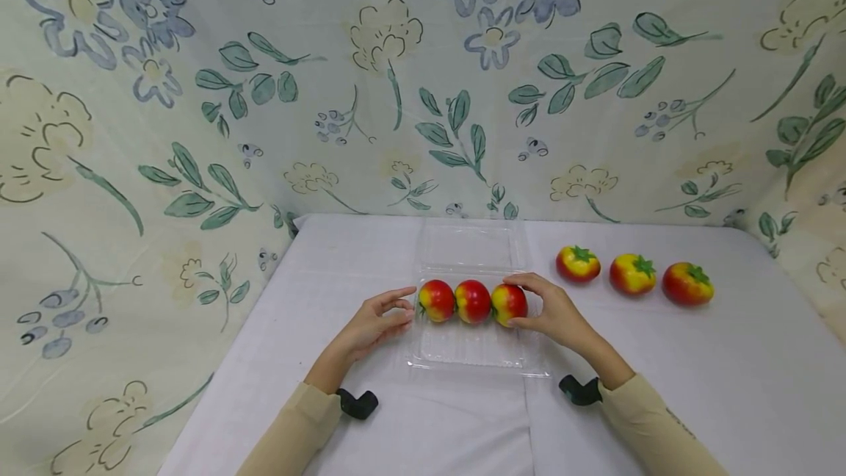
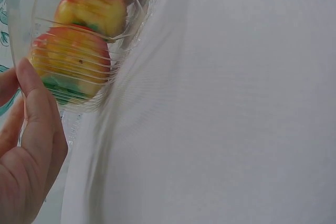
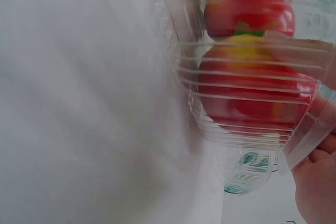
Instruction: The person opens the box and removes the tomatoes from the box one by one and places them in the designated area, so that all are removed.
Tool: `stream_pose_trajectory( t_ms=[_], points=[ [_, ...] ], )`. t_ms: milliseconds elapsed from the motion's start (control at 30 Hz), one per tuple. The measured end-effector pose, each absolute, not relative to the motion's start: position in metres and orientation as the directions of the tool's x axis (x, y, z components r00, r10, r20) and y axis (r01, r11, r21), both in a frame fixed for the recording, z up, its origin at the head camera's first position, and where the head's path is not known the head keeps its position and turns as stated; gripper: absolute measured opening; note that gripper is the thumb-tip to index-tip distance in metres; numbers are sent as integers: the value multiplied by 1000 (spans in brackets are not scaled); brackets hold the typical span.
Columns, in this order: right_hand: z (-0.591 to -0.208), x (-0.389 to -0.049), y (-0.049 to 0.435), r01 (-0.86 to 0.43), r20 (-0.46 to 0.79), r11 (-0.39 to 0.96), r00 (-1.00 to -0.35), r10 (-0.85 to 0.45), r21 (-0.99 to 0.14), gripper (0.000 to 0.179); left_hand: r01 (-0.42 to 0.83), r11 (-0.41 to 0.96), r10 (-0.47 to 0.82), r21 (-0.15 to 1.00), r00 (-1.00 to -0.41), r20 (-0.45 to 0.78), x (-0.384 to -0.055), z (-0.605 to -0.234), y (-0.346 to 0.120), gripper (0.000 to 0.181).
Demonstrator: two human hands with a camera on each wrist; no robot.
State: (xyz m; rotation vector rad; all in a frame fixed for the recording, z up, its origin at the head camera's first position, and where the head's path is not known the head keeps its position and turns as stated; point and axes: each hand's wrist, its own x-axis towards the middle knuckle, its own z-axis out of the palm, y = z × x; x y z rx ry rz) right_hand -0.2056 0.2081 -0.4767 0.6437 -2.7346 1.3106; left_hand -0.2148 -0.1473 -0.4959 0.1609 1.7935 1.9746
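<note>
A clear plastic clamshell box point(image 1: 476, 351) lies on the white cloth with its lid point(image 1: 469, 244) folded back. Three shiny red-and-yellow fruits with green leafy caps, like tomatoes or persimmons, sit in a row inside: the left fruit point(image 1: 437, 300), the middle fruit point(image 1: 473, 301) and the right fruit point(image 1: 507, 303). My right hand point(image 1: 555, 312) holds the right fruit between thumb and fingers, reaching over the box's side wall. At the opposite end, my left hand point(image 1: 374, 325) has relaxed fingers touching the box's left edge. In the left wrist view its fingertips point(image 2: 25, 72) meet the clear wall.
To the right of the box, three more such fruits stand in a row: a near-box fruit point(image 1: 578, 264), a central one point(image 1: 632, 275) and an outer one point(image 1: 688, 284). A floral curtain point(image 1: 370, 145) hangs behind the white-covered table point(image 1: 311, 270).
</note>
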Motion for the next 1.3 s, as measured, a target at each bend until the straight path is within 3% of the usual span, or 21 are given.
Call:
stream_pose_trajectory(
  t_ms=[1300],
  points=[
    [-471, -204, 218, -436, 236, 527, -883, -405, -729, 66, -261, -72, 426, 963, -881, -207, -213, -494, -148, 54]
  ],
)
